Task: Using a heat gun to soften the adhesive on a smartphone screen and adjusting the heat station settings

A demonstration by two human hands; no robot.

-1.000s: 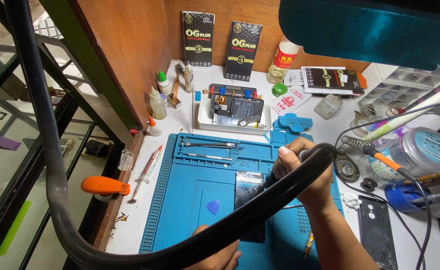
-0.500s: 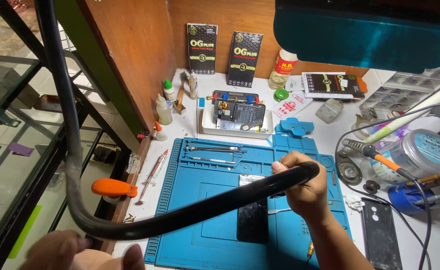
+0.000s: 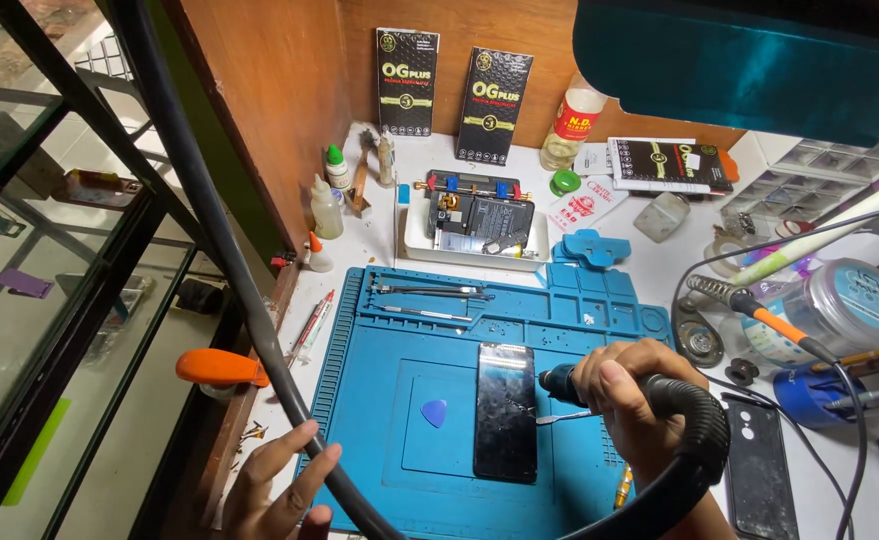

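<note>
Nozzle (image 3: 560, 380) at phone (image 3: 506, 410) right edge; left hand (image 3: 278, 487) touching hose (image 3: 220, 250).

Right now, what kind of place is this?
Most likely a phone repair bench. A phone lies on a blue work mat, a soldering iron sits at the side, and the right hand holds a hose-fed tool over the phone.
</note>
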